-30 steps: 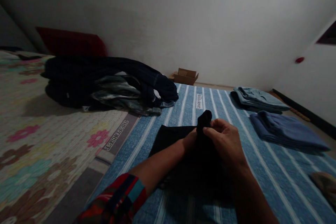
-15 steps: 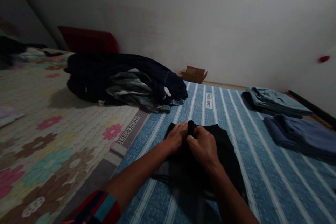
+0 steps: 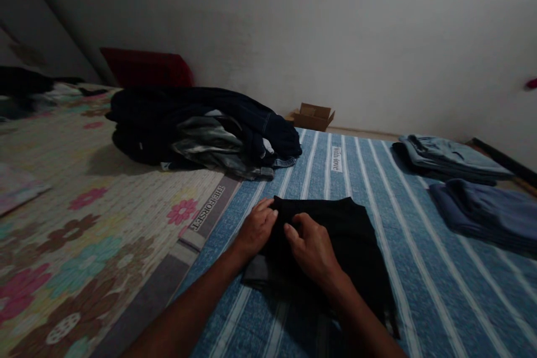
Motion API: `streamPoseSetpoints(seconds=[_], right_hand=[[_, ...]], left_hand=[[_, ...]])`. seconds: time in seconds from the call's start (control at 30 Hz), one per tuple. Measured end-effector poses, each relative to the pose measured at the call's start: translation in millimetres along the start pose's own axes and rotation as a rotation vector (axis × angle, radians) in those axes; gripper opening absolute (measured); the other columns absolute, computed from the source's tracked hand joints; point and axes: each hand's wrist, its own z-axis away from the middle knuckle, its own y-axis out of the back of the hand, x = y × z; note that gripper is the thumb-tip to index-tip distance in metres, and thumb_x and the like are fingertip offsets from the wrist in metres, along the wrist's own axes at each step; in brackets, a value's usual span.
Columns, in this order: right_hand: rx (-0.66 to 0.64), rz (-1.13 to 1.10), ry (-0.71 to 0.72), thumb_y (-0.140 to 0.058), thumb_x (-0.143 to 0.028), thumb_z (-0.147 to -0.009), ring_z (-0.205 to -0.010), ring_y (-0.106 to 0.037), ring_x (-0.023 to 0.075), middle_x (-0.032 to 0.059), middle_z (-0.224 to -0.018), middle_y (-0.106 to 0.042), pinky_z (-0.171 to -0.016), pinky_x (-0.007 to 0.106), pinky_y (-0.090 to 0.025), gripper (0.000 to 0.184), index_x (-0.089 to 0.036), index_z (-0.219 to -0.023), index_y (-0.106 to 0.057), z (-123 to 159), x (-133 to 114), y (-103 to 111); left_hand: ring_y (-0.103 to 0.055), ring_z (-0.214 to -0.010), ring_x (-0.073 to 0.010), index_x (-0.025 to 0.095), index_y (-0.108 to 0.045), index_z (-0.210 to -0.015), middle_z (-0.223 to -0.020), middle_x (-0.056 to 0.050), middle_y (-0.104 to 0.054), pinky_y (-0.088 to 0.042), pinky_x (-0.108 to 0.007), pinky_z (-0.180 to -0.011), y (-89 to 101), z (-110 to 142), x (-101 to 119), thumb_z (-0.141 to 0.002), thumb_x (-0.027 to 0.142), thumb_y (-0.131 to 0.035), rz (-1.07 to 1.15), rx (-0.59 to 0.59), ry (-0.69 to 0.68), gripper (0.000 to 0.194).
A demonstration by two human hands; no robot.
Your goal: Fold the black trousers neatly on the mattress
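A folded black garment (image 3: 339, 229) lies on the blue striped bedding in front of me, with a greyish part showing at its lower left. My left hand (image 3: 258, 227) is at its upper left corner, the thumb and fingers closed on the edge of the cloth. Over the left half of the garment is my right hand (image 3: 312, 247), its fingers loosely curled and the thumb a little apart from the forefinger. No cloth shows between them. My right forearm hides part of the garment's lower side.
To the left on flowered bedding (image 3: 142, 246) lies a heap of dark clothes (image 3: 201, 120). Folded light blue jeans (image 3: 457, 156) and a folded blue garment (image 3: 495, 210) lie at the right. An open cardboard box (image 3: 312, 117) and a red object (image 3: 146, 70) stand by the wall.
My left hand has moved left to the garment's corner. My right hand has let go of the bunched cloth at the top edge and shifted slightly down. The cloth there now lies flatter.
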Motion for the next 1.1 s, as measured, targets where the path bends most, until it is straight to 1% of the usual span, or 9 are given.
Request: streamPoseSetpoints(seconds=[0.17, 0.37, 0.5, 0.57, 0.63, 0.73, 0.83, 0.97, 1.1], right_hand=[[-0.006, -0.194, 0.077, -0.043, -0.026, -0.084, -0.061, -0.055, 0.0151, 0.0008, -0.068, -0.059, -0.055, 0.024, -0.036, 0.019, -0.018, -0.091, -0.059, 4.6, 9.6, 3.3], [-0.024, -0.304, 0.132, -0.043, -0.021, -0.083, -0.066, -0.058, 0.0143, 0.0005, -0.073, -0.061, -0.058, 0.023, -0.040, 0.016, -0.019, -0.088, -0.058, 12.8, 11.5, 7.7], [0.088, -0.134, 0.166, -0.043, -0.019, -0.083, -0.069, -0.059, 0.0142, -0.0001, -0.074, -0.062, -0.062, 0.022, -0.041, 0.016, -0.020, -0.083, -0.060, 6.1, 31.5, 45.3], [0.178, 0.099, 0.055, -0.042, -0.021, -0.085, -0.076, -0.061, 0.0158, 0.0018, -0.082, -0.065, -0.067, 0.023, -0.041, 0.020, -0.021, -0.091, -0.061, -5.6, 54.8, 72.9], [0.170, 0.311, -0.095, -0.040, -0.021, -0.086, -0.085, -0.061, 0.0197, 0.0057, -0.089, -0.066, -0.072, 0.026, -0.041, 0.026, -0.021, -0.097, -0.063, -21.3, 82.2, 99.2], [0.066, 0.366, -0.121, -0.046, -0.019, -0.083, -0.086, -0.061, 0.0220, 0.0074, -0.088, -0.068, -0.072, 0.028, -0.040, 0.026, -0.020, -0.101, -0.066, -45.5, 117.5, 125.4], [-0.094, 0.373, -0.078, -0.052, -0.013, -0.077, -0.087, -0.061, 0.0191, 0.0031, -0.088, -0.069, -0.074, 0.025, -0.040, 0.029, -0.023, -0.099, -0.068, -63.3, 136.9, 134.4], [-0.215, 0.381, -0.043, -0.053, -0.011, -0.073, -0.078, -0.061, 0.0170, 0.0018, -0.082, -0.068, -0.068, 0.024, -0.040, 0.030, -0.022, -0.095, -0.070, -75.4, 145.5, 135.9], [-0.250, 0.387, 0.000, -0.051, -0.011, -0.073, -0.067, -0.057, 0.0154, 0.0024, -0.073, -0.065, -0.059, 0.023, -0.037, 0.025, -0.018, -0.090, -0.069, -80.6, 146.3, 138.0]], left_hand=[[-0.027, -0.134, -0.0302, 0.016, -0.064, -0.073, -0.140, -0.014, -0.041, -0.022, -0.041, -0.111, -2.7, 8.6, 14.2, -0.076, 0.049, -0.051, -0.093, -0.034, 0.192, 0.035], [-0.028, -0.133, -0.0325, 0.016, -0.063, -0.073, -0.138, -0.016, -0.043, -0.027, -0.042, -0.109, -11.3, 9.8, 19.9, -0.069, 0.045, -0.059, -0.183, -0.035, 0.205, 0.030], [-0.031, -0.132, -0.0326, 0.018, -0.063, -0.065, -0.135, -0.013, -0.047, -0.028, -0.043, -0.108, -12.5, 5.5, 14.6, -0.066, 0.044, -0.061, -0.124, 0.012, 0.210, 0.026], [-0.035, -0.130, -0.0309, 0.020, -0.060, -0.056, -0.133, -0.010, -0.050, -0.030, -0.042, -0.107, -12.9, 3.4, 11.9, -0.065, 0.043, -0.061, -0.086, 0.027, 0.183, 0.025], [-0.037, -0.128, -0.0301, 0.020, -0.058, -0.054, -0.132, -0.010, -0.051, -0.030, -0.041, -0.107, -12.7, 2.0, 10.5, -0.064, 0.043, -0.062, -0.062, 0.032, 0.182, 0.025], [-0.036, -0.130, -0.0304, 0.020, -0.058, -0.055, -0.132, -0.011, -0.051, -0.029, -0.039, -0.108, -10.9, 1.1, 10.8, -0.063, 0.043, -0.063, -0.072, 0.020, 0.200, 0.025], [-0.034, -0.131, -0.0309, 0.019, -0.059, -0.057, -0.133, -0.011, -0.050, -0.029, -0.038, -0.108, -9.4, 1.5, 12.6, -0.065, 0.043, -0.060, -0.119, 0.001, 0.190, 0.025], [-0.033, -0.131, -0.0331, 0.020, -0.062, -0.064, -0.131, -0.010, -0.052, -0.032, -0.043, -0.107, -9.4, 7.5, 19.2, -0.067, 0.044, -0.058, -0.260, 0.064, 0.160, 0.025], [-0.033, -0.128, -0.0343, 0.017, -0.063, -0.087, -0.128, -0.015, -0.051, -0.033, -0.046, -0.104, -7.0, 20.1, 34.5, -0.070, 0.044, -0.057, -0.420, 0.197, 0.073, 0.033]])
